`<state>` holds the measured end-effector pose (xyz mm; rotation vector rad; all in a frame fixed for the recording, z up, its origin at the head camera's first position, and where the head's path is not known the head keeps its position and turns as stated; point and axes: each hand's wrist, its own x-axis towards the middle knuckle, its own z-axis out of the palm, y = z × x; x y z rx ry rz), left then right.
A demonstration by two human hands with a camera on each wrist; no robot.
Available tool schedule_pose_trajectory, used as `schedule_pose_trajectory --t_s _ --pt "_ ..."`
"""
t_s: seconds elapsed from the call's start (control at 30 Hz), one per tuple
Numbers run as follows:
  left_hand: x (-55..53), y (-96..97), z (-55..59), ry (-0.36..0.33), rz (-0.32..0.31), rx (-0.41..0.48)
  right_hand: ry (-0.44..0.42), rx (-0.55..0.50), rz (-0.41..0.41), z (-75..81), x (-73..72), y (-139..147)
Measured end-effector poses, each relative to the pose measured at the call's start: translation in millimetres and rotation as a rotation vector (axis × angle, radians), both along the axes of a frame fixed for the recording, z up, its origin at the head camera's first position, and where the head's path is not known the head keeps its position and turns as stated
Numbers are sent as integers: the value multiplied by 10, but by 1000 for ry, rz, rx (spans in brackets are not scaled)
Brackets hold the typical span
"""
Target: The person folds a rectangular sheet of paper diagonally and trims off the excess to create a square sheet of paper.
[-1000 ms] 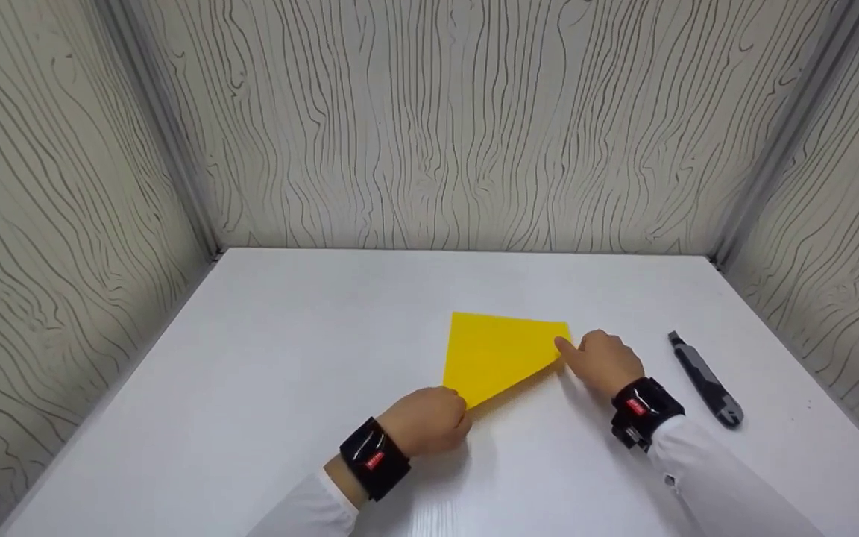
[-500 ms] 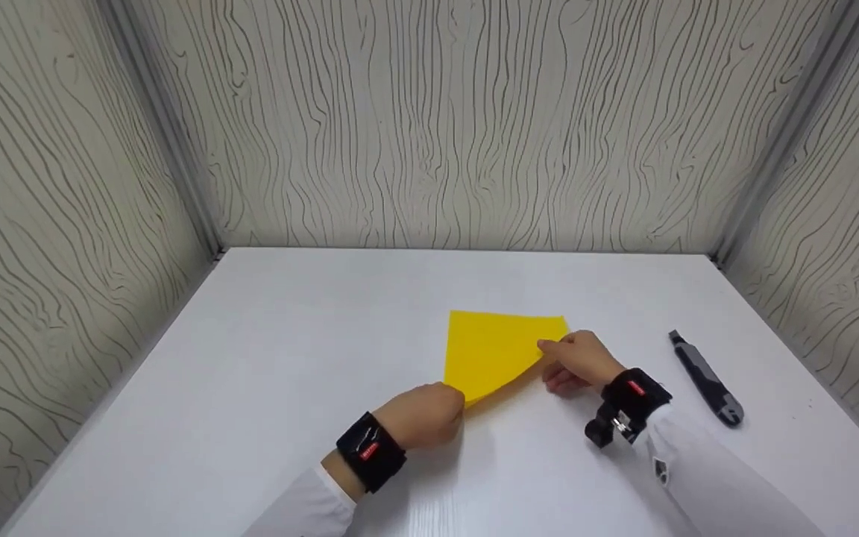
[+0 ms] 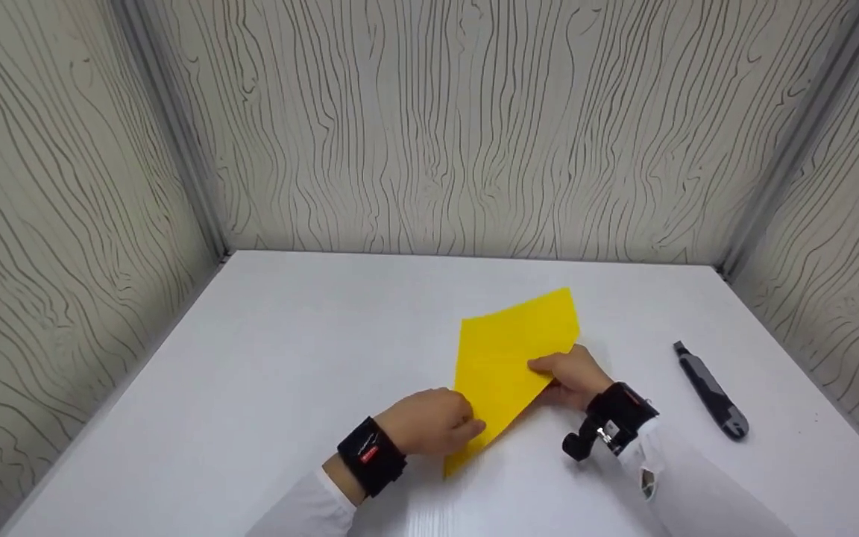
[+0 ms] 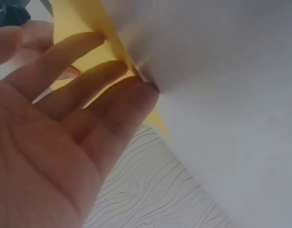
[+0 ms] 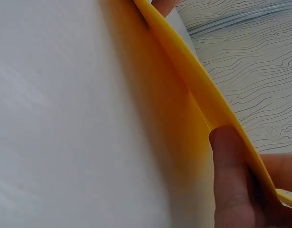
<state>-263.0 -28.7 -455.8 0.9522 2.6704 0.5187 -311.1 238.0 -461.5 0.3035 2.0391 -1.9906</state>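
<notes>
A yellow sheet of paper [image 3: 504, 365] slants over the white table, its far right corner raised toward the back wall. My right hand [image 3: 573, 377] pinches its right-hand edge, thumb on top and fingers beneath. In the right wrist view a finger [image 5: 229, 175] presses the underside of the paper [image 5: 183, 71], which bows up from the tabletop. At the near left edge, my left hand [image 3: 431, 423] overlaps the paper, whose near corner shows below it. The left wrist view has its fingers [image 4: 122, 102] spread and lightly bent, tips by the paper and table, thumb apart from them.
A grey and black utility knife [image 3: 711, 391] lies on the table [image 3: 310, 335] to the right of my right hand. Wood-grain panels [image 3: 429, 127] enclose the back and sides. A black wristband [image 3: 372, 456] sits on each wrist.
My right hand has shifted left and farther onto the sheet. The paper has turned, its right corner rising toward the back and its near corner emerging below my left hand, whose grip has loosened.
</notes>
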Motion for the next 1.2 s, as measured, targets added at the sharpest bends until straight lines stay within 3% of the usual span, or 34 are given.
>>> schedule_pose_trajectory --t_s 0.1,0.23,0.37,0.5,0.67,0.8,1.0,1.2 --pt "-35 -22 -21 14 57 87 25 -31 -6 -10 45 6" --pt "-102 -70 -13 43 209 207 69 -85 13 6 105 12" --pt "-206 -103 43 -33 370 357 104 -111 34 55 151 7" --pt "-347 -114 107 -165 453 511 144 -149 54 126 211 -10" --pt "-520 -123 190 -333 422 751 217 -211 101 193 287 -17" --pt "-556 -163 252 -379 354 897 266 -247 150 211 316 -18" --pt "-550 -265 322 -394 301 971 303 -264 206 282 299 88" --pt "-540 -355 385 -394 251 974 437 -188 323 406 251 314"
